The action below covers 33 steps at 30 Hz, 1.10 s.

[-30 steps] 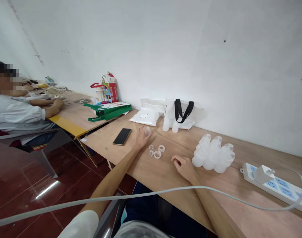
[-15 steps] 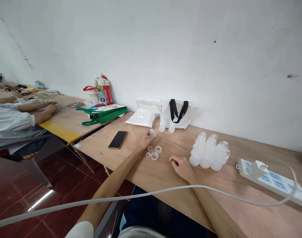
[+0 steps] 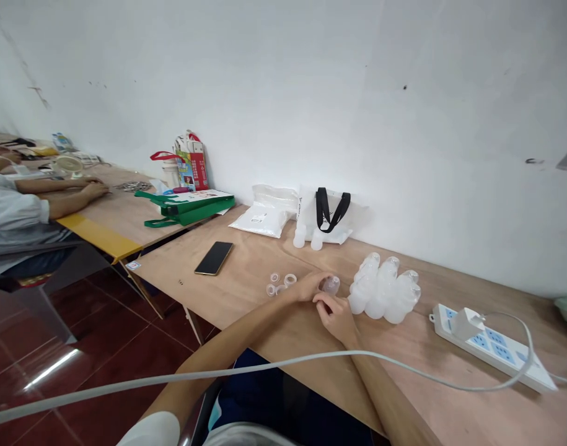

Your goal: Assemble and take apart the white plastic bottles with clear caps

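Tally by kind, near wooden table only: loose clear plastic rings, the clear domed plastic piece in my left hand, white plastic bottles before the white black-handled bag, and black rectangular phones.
Loose clear plastic rings: 4
Clear domed plastic piece in the left hand: 1
White plastic bottles before the white black-handled bag: 2
Black rectangular phone: 1
Total: 8

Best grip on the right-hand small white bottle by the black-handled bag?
I'd pinch the sides of the right-hand bottle's body, coming from the near right. It appears upright, with the bag close behind and the other bottle beside it on the left, so the front and right look most open.
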{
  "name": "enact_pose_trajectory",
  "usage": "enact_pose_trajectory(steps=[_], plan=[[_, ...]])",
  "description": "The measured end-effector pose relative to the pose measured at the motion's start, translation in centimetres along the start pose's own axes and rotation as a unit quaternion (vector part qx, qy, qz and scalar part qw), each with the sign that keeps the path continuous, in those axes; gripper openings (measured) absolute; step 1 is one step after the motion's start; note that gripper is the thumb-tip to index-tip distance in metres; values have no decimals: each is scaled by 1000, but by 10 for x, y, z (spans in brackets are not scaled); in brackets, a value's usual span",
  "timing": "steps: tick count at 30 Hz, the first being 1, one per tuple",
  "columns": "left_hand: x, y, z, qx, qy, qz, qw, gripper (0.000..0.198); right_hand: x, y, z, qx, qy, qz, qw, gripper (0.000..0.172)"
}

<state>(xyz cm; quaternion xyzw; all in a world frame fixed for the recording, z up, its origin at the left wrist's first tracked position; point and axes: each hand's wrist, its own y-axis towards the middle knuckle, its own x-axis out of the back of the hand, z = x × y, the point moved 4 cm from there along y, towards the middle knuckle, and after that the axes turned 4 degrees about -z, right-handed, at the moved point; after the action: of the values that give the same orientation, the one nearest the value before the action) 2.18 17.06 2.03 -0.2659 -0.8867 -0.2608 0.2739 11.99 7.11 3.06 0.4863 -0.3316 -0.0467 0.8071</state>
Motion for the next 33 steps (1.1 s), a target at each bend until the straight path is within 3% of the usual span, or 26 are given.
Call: enact_pose_trajectory(steps=[4,7,11,16,21,25,28,30,33], plan=[[16,-28,-10,-44,-22,-62,997,41,5,-1,4,25,-37,-43,998,26],[21,-53,-18,-36,-36,-73,996,43,9,-2,6,30,-59,-81,994,25],[15,-76,-26,-19,12,-74,997,45,11,-2,8,38,-61,-103,992,25],[-2,-79,-24,7,123,-23,992,57,12,-1,8,30,-42,-104,993,26],[8,-76,-33,-3,119,-26,993,65,12,0,7,29,-43,-99,994,25],[38,-67,-37,-8,101,-63,993,35,11,-1,4,15,-48,-98,994,26],[64,-43,-25,11,97,-147,984,28,10,-1,4,16,-47,-90,995,27],[78,-18,-12,37,161,-219,962,25,8,-2,4,15,-53,-76,996,28],[91,20,8,76,240,-253,934,35,6,-3,4,10,-58,-60,996,28]])
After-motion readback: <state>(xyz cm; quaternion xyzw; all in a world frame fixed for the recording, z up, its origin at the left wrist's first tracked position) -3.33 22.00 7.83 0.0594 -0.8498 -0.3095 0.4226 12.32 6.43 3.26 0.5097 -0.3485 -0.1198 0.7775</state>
